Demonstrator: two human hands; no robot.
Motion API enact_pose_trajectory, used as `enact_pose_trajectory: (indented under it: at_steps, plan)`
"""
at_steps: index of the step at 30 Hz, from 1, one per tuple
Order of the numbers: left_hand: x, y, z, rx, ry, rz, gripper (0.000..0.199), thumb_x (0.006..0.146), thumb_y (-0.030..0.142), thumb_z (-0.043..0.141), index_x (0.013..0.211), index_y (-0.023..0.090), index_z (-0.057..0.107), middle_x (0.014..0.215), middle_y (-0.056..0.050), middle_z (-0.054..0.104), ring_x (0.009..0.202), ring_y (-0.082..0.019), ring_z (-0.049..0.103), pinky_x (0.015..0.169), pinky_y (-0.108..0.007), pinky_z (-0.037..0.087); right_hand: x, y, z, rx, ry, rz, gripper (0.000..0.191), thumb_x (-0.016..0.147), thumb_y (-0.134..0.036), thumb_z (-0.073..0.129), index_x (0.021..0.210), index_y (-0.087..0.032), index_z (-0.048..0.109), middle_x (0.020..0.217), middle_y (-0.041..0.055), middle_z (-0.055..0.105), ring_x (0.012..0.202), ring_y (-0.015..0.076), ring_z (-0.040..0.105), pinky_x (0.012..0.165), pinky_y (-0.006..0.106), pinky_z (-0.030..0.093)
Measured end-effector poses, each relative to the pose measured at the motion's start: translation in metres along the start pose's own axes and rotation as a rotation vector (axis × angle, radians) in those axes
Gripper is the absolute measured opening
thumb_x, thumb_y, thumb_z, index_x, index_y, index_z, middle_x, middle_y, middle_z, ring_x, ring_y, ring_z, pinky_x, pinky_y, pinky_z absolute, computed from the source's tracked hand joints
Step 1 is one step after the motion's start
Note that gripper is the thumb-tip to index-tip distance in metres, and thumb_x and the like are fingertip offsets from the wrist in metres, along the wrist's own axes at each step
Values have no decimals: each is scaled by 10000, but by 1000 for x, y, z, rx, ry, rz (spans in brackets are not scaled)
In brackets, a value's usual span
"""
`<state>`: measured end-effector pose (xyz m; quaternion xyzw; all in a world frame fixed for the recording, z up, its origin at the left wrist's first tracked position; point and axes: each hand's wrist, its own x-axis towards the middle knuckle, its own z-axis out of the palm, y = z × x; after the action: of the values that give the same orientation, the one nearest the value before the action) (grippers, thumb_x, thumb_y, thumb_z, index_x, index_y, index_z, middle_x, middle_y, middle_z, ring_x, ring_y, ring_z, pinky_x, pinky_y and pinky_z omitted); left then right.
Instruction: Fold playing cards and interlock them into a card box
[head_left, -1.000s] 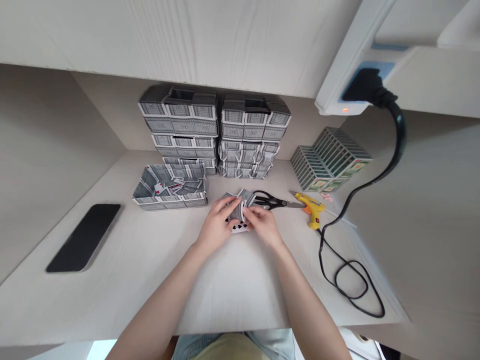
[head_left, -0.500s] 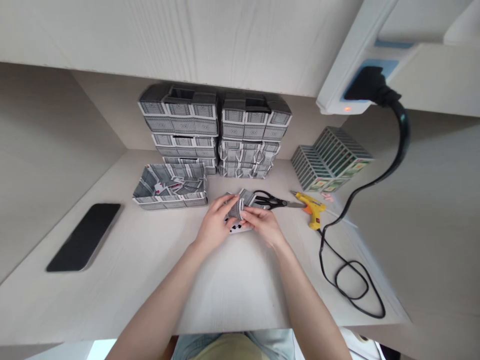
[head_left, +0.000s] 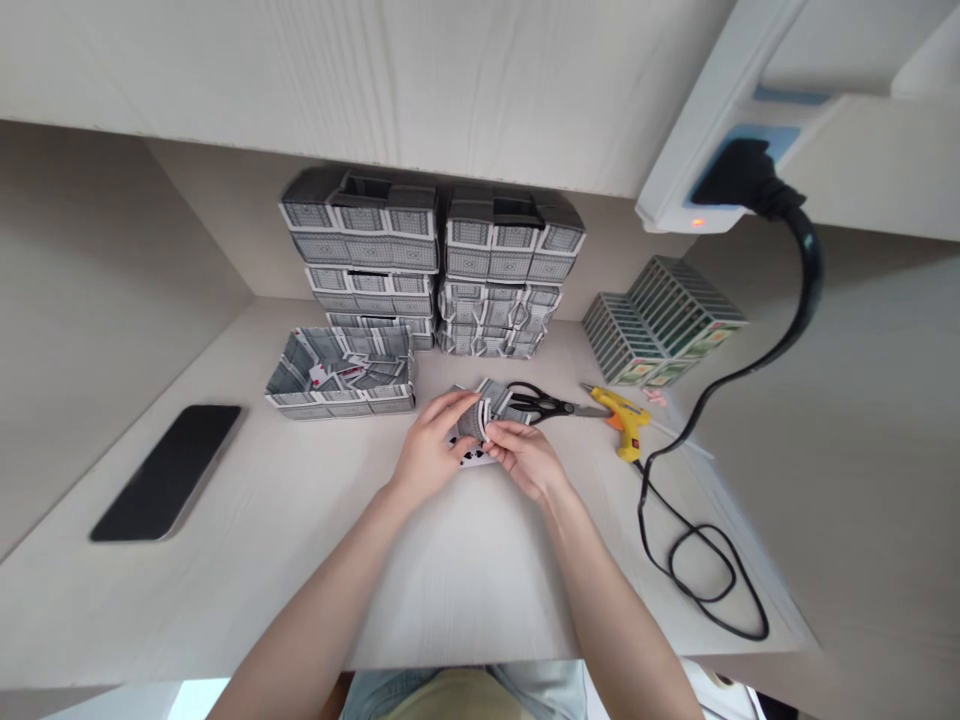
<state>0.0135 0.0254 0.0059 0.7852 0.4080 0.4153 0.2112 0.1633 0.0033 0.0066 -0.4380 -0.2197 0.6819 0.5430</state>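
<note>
A grey-backed playing card (head_left: 472, 422), bent and white-edged, is held up between my two hands over the desk. My left hand (head_left: 431, 440) grips its left side, thumb below and fingers above. With thumb and fingertips, my right hand (head_left: 525, 452) pinches its right edge; whether there is more than one card in the grip I cannot tell. Under my hands lies a face-up card (head_left: 474, 460) with black spade pips, partly hidden. More grey-backed cards (head_left: 501, 402) lie just behind. Black-handled scissors (head_left: 541, 403) rest beside them, blades to the right.
An open card-built box (head_left: 337, 408) with loose pieces stands at left, before stacked card boxes (head_left: 367, 250). A phone (head_left: 166, 475) lies far left. At right are a yellow glue gun (head_left: 628, 425), its looped black cord (head_left: 697, 530) and green boxes (head_left: 660, 325). A power strip (head_left: 705, 150) hangs above.
My right hand has shifted slightly down and its fingers have curled in more. The card's right edge looks more curved. The left hand stays nearly in place.
</note>
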Motion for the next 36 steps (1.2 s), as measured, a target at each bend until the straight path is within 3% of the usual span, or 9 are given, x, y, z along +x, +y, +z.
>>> enact_pose_trajectory:
  at_steps: [13, 20, 36]
  plan:
    - [0, -1, -3, 1, -38, 38, 511, 703, 54, 528, 1176, 245, 500, 1239, -27, 510, 1155, -183, 458, 1008, -356, 364, -2, -1, -1, -78, -60, -8, 172, 569, -233, 763, 688, -129, 695, 564, 9, 645, 502, 74, 571, 509, 176, 460]
    - [-1, 1, -1, -21, -59, 32, 511, 705, 34, 505, 1175, 234, 496, 1262, -31, 490, 1176, -176, 436, 1019, -353, 355, -3, -1, -1, -249, 23, -143, 199, 561, -291, 756, 680, -144, 695, 547, -2, 645, 489, 98, 563, 529, 229, 439]
    - [0, 2, -1, -64, -63, 7, 533, 701, 41, 524, 1190, 247, 485, 1266, -39, 487, 1180, -195, 436, 1009, -396, 359, -2, 0, 2, -381, 56, -262, 227, 572, -363, 723, 664, -165, 661, 479, -13, 610, 414, 105, 501, 481, 248, 408]
